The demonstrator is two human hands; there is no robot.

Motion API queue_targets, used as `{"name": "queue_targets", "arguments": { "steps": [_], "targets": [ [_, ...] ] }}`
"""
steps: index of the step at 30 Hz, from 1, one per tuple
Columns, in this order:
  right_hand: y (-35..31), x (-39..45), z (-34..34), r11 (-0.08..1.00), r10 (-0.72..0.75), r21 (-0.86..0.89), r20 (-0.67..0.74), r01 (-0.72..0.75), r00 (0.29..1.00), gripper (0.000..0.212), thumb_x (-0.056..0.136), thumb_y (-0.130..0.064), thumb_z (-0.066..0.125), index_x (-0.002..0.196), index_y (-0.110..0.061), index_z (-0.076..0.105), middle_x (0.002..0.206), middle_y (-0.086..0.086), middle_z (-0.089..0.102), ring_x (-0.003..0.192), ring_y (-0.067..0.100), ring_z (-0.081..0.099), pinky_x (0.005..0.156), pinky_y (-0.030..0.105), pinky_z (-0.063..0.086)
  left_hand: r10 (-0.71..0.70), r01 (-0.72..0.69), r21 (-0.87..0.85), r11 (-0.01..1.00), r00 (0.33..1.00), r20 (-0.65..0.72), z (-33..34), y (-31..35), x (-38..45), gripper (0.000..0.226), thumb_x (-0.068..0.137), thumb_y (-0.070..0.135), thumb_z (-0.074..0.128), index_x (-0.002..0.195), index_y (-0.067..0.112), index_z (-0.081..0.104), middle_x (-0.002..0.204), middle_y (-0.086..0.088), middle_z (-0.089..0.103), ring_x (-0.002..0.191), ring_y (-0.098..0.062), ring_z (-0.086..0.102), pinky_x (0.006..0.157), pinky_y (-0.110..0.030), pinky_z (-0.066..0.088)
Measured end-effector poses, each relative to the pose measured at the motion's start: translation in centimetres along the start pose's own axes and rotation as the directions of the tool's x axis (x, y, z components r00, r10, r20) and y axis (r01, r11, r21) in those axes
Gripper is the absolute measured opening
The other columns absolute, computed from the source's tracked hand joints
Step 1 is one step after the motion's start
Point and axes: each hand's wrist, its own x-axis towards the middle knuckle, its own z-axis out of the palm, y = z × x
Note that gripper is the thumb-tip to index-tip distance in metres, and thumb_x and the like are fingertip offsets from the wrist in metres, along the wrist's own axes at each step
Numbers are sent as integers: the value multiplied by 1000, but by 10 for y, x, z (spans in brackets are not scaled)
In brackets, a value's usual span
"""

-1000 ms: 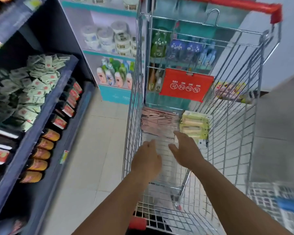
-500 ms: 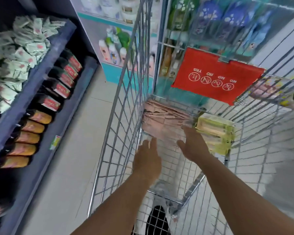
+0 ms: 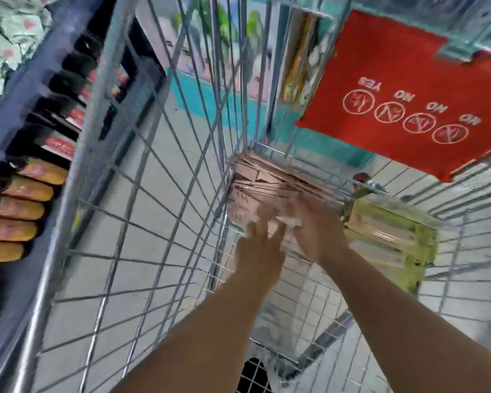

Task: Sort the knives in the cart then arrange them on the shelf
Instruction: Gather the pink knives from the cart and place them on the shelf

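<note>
Wire cart (image 3: 142,194), left hand (image 3: 260,251) open with spread fingers, right hand (image 3: 316,225) blurred on pink packs (image 3: 255,180), grip unclear, green packs (image 3: 391,234) beside

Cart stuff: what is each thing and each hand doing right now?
Cart: holds two piles at its far end.
Pink packs: piled in the left corner.
Yellow-green packs: stacked on the right.
Left hand: fingers spread, reaching toward the pink packs.
Right hand: on the pink packs, blurred.
Red sign: hanging, upside down.
</note>
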Motion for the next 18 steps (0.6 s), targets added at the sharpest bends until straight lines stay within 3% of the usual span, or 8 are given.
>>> {"name": "queue_targets", "arguments": {
  "steps": [3,8,12,18],
  "targets": [
    [0,5,5,999,11,-39,23,-10,1000,57,82,-26,64,134,-29,40,133,1,47,125,27,43,100,39,39,-90,90,-152,984,996,5,17,-5,-5,55,101,46,27,150,33,5,157,-11,3,142,-32,10,108,-44,30],
    [-7,7,17,998,56,-36,43,-54,997,52,90,-28,56,136,-15,37,130,11,43,120,30,42,98,38,39,-285,231,-341,911,951,-118,36,1,-17,59,95,54,30,144,22,22,140,-8,23,129,-26,28,105,-38,36],
    [-12,10,20,994,105,0,69,-105,992,56,93,-35,51,139,-11,30,137,12,36,124,30,37,101,36,35,-468,347,-538,768,878,-100,33,12,-12,63,95,45,43,142,9,22,138,-5,31,129,-22,29,110,-33,27],
    [-10,5,9,995,93,-42,119,-89,988,48,94,-39,52,134,-17,39,141,9,35,128,28,31,104,37,31,-495,303,-794,526,869,3,40,18,-5,70,96,22,50,149,13,7,149,-6,34,136,-23,32,112,-33,30]
  ]
}}
